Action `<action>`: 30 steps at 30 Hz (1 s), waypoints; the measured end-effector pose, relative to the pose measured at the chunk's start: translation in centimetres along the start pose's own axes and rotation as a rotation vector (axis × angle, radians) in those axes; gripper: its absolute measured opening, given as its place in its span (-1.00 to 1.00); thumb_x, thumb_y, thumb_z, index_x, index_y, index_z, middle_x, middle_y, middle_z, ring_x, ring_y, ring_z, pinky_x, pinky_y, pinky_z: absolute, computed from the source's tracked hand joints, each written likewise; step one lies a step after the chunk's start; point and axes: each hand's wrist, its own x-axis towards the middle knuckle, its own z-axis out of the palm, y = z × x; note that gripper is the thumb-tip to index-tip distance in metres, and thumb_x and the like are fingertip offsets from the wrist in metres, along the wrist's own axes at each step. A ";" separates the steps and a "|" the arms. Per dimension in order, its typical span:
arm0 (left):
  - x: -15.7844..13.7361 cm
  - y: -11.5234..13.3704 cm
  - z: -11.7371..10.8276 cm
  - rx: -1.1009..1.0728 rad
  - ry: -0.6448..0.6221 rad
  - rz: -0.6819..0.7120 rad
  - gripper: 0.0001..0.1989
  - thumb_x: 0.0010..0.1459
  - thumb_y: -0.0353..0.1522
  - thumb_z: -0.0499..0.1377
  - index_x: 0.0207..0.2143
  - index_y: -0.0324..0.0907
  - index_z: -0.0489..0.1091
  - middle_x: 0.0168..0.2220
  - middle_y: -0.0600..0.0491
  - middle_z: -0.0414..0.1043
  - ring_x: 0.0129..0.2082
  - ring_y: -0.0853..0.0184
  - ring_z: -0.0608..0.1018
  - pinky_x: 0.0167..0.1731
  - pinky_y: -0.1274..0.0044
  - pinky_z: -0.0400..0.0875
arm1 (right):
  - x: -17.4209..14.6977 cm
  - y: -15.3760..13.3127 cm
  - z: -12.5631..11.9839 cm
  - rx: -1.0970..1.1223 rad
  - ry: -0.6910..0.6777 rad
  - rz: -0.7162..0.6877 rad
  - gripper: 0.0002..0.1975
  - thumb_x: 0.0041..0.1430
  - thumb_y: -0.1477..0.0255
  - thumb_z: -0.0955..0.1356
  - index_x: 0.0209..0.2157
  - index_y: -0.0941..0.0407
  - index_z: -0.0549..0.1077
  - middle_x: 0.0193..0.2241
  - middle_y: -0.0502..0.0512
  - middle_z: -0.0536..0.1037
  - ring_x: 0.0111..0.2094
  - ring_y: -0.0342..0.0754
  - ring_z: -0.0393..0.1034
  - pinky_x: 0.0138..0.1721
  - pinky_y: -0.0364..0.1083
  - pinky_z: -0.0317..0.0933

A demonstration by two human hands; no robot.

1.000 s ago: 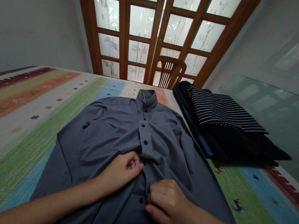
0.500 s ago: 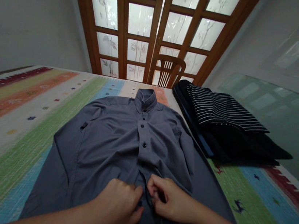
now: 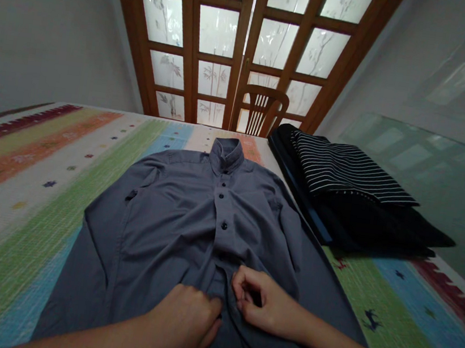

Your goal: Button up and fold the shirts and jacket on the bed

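Note:
A grey button-up shirt (image 3: 167, 217) lies face up on a striped, multicoloured cloth (image 3: 34, 182), collar pointing away from me. Its upper dark buttons are fastened. My left hand (image 3: 183, 321) rests curled on the shirt's front placket low down, pinching the fabric. Just to the right, my right hand (image 3: 262, 303) pinches the other edge of the placket with fingertips together. Fabric bunches between the two hands.
A stack of folded dark clothes topped by a black-and-white striped garment (image 3: 343, 177) lies at the right of the shirt. A wooden chair (image 3: 262, 106) stands behind the table before wooden glazed doors (image 3: 242, 38). A glass surface (image 3: 441, 184) extends right.
Both hands have shifted lower along the placket; my left hand dropped from mid-shirt toward me, and my right hand turned from flat on the fabric into a pinch. The shirt stays in place.

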 end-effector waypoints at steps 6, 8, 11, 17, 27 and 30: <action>0.1 0.1 0.2 0.038 0.021 -0.035 -0.81 0.01 -0.37 -0.08 -0.40 -0.23 0.28 -0.54 -0.07 0.43 -0.54 0.19 0.49 -0.56 0.48 0.33 | 0.0 -0.2 0.0 0.021 -0.017 -0.013 -0.85 -0.24 0.66 0.16 -0.57 0.13 0.16 -0.64 -0.13 0.16 -0.61 -0.27 0.01 -0.60 -0.27 -0.07; 0.2 0.1 0.3 0.056 0.032 -0.045 -0.80 0.01 -0.37 -0.07 -0.36 -0.25 0.27 -0.54 -0.08 0.42 -0.54 0.17 0.48 -0.57 0.45 0.33 | 0.0 -0.2 0.0 0.060 -0.026 -0.028 -0.86 -0.22 0.65 0.16 -0.57 0.14 0.17 -0.63 -0.11 0.19 -0.60 -0.26 0.04 -0.59 -0.26 -0.04; 0.2 0.1 0.5 0.069 0.025 -0.008 -0.80 0.02 -0.39 -0.09 -0.38 -0.26 0.27 -0.54 -0.10 0.42 -0.56 0.15 0.48 -0.58 0.41 0.34 | 0.0 -0.2 0.0 0.097 -0.028 -0.046 -0.89 -0.19 0.63 0.17 -0.55 0.14 0.18 -0.62 -0.09 0.21 -0.58 -0.25 0.07 -0.57 -0.25 -0.02; 0.3 -0.1 0.5 0.051 0.028 0.025 -0.83 0.00 -0.40 -0.08 -0.40 -0.23 0.27 -0.51 -0.08 0.43 -0.54 0.14 0.48 -0.57 0.37 0.36 | 0.1 -0.1 0.0 0.100 -0.025 -0.053 -0.90 -0.15 0.62 0.18 -0.53 0.15 0.21 -0.60 -0.08 0.23 -0.57 -0.24 0.10 -0.55 -0.24 0.01; 0.3 -0.6 0.6 0.020 0.075 0.093 -0.88 -0.05 -0.42 -0.03 -0.44 -0.19 0.27 -0.57 -0.01 0.43 -0.57 0.22 0.48 -0.56 0.44 0.35 | 0.1 0.0 0.1 0.087 -0.015 -0.048 -0.89 -0.14 0.62 0.18 -0.52 0.16 0.24 -0.60 -0.06 0.26 -0.56 -0.23 0.12 -0.54 -0.24 0.03; 0.2 -0.7 0.5 0.035 0.077 0.101 -0.90 -0.05 -0.41 -0.03 -0.43 -0.16 0.25 -0.55 0.04 0.43 -0.57 0.26 0.48 -0.57 0.48 0.35 | 0.0 0.1 0.0 0.100 -0.009 -0.050 -0.89 -0.15 0.63 0.18 -0.53 0.17 0.24 -0.60 -0.06 0.26 -0.56 -0.23 0.13 -0.53 -0.24 0.03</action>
